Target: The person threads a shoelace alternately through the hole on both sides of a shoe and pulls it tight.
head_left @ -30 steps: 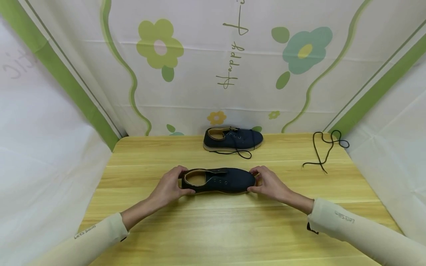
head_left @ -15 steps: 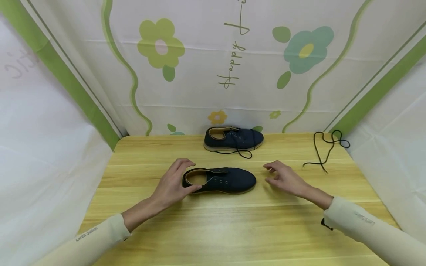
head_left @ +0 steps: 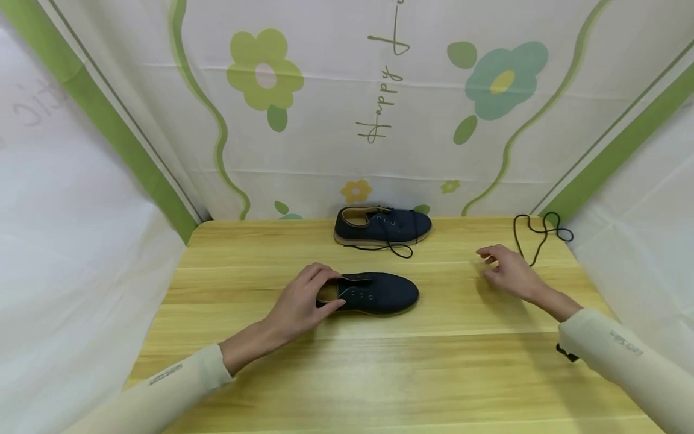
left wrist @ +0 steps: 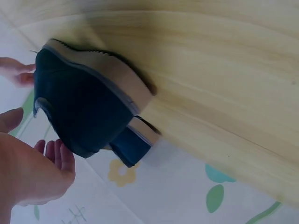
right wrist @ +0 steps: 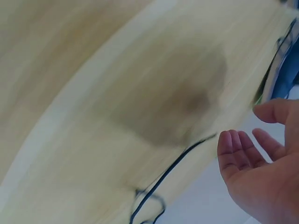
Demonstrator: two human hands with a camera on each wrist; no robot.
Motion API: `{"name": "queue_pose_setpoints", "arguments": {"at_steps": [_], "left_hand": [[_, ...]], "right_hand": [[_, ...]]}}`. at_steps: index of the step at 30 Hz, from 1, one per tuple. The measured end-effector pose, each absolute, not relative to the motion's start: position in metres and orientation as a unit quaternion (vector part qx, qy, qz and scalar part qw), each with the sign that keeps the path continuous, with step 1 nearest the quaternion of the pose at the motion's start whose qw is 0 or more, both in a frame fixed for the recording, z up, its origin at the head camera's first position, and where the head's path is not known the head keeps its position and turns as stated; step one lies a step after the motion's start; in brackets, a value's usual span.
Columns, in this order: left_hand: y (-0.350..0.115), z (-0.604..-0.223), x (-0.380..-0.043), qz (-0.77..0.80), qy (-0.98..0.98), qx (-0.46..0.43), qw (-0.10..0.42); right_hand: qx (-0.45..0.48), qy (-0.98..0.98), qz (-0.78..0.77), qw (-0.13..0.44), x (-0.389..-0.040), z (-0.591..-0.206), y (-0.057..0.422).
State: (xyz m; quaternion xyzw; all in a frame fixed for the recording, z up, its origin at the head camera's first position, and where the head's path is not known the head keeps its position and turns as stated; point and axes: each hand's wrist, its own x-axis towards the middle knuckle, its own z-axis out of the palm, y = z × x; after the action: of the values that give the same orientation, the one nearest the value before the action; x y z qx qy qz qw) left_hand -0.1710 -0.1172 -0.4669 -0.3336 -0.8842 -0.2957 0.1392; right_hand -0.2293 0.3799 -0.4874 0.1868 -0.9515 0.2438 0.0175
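Note:
A dark navy shoe (head_left: 387, 294) with bare eyelets lies on its sole in the middle of the table, toe to the right. My left hand (head_left: 303, 301) hovers over its heel and opening, thumb and fingers spread near the eyelet flaps; whether they touch it is unclear. In the left wrist view the shoe's heel (left wrist: 84, 102) shows large beside the relaxed fingers. My right hand (head_left: 509, 274) is in the air, fingers loosely bent around nothing. Just beyond it lies a loose black shoelace (head_left: 534, 238), partly hidden by the hand. The right wrist view shows the lace (right wrist: 170, 170) below the fingers.
A matching navy shoe (head_left: 403, 224) with a partly threaded lace stands at the table's back edge. Behind the wooden table (head_left: 347, 374) hangs a white curtain (head_left: 325, 138) with printed flowers. White fabric walls close off both sides.
My right hand has let go of the shoe's toe and moved right towards the loose shoelace. My left hand has released the heel and shifted right over the opening. The shoe has stayed put.

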Motion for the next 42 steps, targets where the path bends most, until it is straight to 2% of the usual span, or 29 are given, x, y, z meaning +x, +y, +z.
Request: {"name": "queue_pose_setpoints", "arguments": {"at_steps": [7, 23, 36, 42], "left_hand": [[-0.105, -0.467, -0.173, -0.301, -0.892, -0.326, 0.088], [-0.086, -0.470, -0.180, -0.302, -0.902, -0.306, 0.045], [-0.074, -0.472, -0.185, -0.326, -0.907, -0.267, 0.008], [-0.071, -0.473, -0.187, -0.317, -0.914, -0.253, 0.005]], "right_hand": [[0.192, -0.966, 0.173, 0.000, -0.240, -0.489, 0.408], [0.201, -0.971, 0.131, 0.012, -0.250, -0.504, 0.429], [0.201, -0.968, 0.147, 0.038, -0.242, -0.502, 0.402], [0.201, -0.956, 0.214, 0.023, -0.234, -0.490, 0.375]]}}
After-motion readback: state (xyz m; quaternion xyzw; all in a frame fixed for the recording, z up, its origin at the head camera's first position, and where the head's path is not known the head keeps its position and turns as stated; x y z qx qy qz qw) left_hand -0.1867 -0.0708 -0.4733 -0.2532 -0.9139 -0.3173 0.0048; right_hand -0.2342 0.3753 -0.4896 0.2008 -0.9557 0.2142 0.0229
